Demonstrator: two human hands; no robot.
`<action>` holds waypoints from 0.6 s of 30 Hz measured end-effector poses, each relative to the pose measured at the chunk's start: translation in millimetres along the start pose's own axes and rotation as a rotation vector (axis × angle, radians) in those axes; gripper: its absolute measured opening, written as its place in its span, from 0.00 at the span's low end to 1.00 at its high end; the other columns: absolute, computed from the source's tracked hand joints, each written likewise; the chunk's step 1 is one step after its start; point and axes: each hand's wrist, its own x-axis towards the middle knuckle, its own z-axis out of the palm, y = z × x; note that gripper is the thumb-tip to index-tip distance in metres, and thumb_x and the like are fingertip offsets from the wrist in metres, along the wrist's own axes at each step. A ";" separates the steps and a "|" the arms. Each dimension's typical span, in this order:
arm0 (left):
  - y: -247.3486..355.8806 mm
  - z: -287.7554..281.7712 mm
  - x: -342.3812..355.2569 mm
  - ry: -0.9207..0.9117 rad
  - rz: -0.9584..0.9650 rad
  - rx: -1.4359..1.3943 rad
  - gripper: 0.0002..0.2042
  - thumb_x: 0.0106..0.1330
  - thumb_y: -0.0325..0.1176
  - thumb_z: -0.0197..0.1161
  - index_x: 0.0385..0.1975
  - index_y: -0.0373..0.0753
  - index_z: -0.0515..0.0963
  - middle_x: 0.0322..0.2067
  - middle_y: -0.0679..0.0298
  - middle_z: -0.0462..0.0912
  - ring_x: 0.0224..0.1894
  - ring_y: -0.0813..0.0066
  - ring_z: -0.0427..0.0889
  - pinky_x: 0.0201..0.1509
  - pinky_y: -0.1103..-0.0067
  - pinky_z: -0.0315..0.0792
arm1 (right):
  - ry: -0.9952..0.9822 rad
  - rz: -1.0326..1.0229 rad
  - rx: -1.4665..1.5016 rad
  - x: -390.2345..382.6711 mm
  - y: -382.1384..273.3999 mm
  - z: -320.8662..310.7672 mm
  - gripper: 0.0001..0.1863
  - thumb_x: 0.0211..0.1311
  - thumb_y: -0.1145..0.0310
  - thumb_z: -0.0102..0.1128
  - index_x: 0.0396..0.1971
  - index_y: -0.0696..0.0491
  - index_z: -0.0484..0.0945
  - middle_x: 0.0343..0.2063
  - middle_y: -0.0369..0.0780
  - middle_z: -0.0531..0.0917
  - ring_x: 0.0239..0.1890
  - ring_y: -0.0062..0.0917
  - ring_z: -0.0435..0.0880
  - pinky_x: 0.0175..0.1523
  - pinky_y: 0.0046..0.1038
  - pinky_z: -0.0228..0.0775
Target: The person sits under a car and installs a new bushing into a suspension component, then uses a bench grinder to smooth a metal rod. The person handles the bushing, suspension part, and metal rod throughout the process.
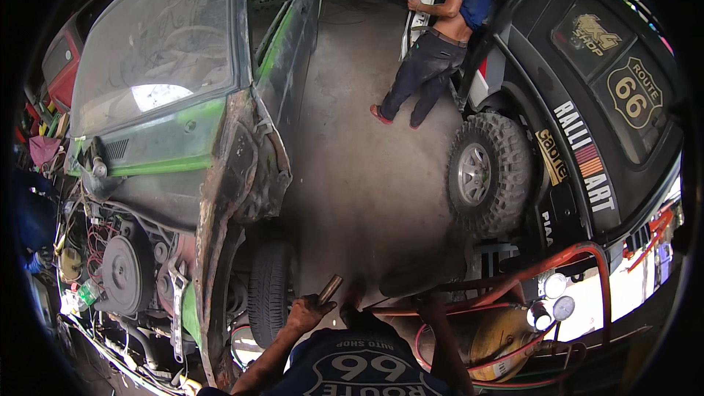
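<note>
Left grip: closed around a short metal cylinder, far end protruding; presumably stiff, weighty, perhaps slick; best held mid-length. Right grip: at red tubular frame, closure cannot be told. Farther: standing co-worker.

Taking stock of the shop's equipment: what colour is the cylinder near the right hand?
The cylinder is mostly yellow; it shows best in the head view.

The hands are bare and the dark navy shirt bears a pale shield emblem.
</note>
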 end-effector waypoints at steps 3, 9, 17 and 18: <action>7.6 -26.4 73.7 -0.038 -0.160 -0.069 0.27 0.67 0.58 0.63 0.38 0.33 0.84 0.32 0.49 0.87 0.40 0.53 0.87 0.46 0.65 0.78 | -0.127 0.210 0.133 94.8 -48.9 -36.9 0.20 0.62 0.58 0.62 0.50 0.52 0.82 0.39 0.48 0.88 0.41 0.39 0.88 0.47 0.36 0.78; 19.2 -95.9 282.4 0.036 -0.055 0.000 0.27 0.66 0.57 0.64 0.37 0.33 0.84 0.34 0.47 0.87 0.40 0.53 0.87 0.47 0.65 0.78 | -0.112 0.075 0.368 333.3 -101.3 -92.6 0.17 0.64 0.61 0.62 0.48 0.53 0.84 0.35 0.45 0.89 0.38 0.33 0.90 0.48 0.31 0.80; 60.9 -254.6 648.7 0.055 -0.055 0.022 0.33 0.65 0.69 0.57 0.37 0.37 0.84 0.35 0.51 0.87 0.41 0.57 0.87 0.50 0.65 0.79 | -0.501 0.937 0.347 540.1 -4.1 -67.6 0.10 0.67 0.59 0.60 0.42 0.48 0.82 0.33 0.38 0.87 0.31 0.28 0.87 0.35 0.34 0.81; 67.7 -279.8 687.4 0.054 -0.111 -0.033 0.33 0.65 0.68 0.57 0.36 0.37 0.84 0.34 0.52 0.87 0.40 0.57 0.87 0.50 0.65 0.79 | -0.563 1.004 0.360 542.1 2.3 -71.3 0.11 0.70 0.57 0.59 0.42 0.48 0.81 0.35 0.36 0.86 0.33 0.29 0.86 0.35 0.35 0.81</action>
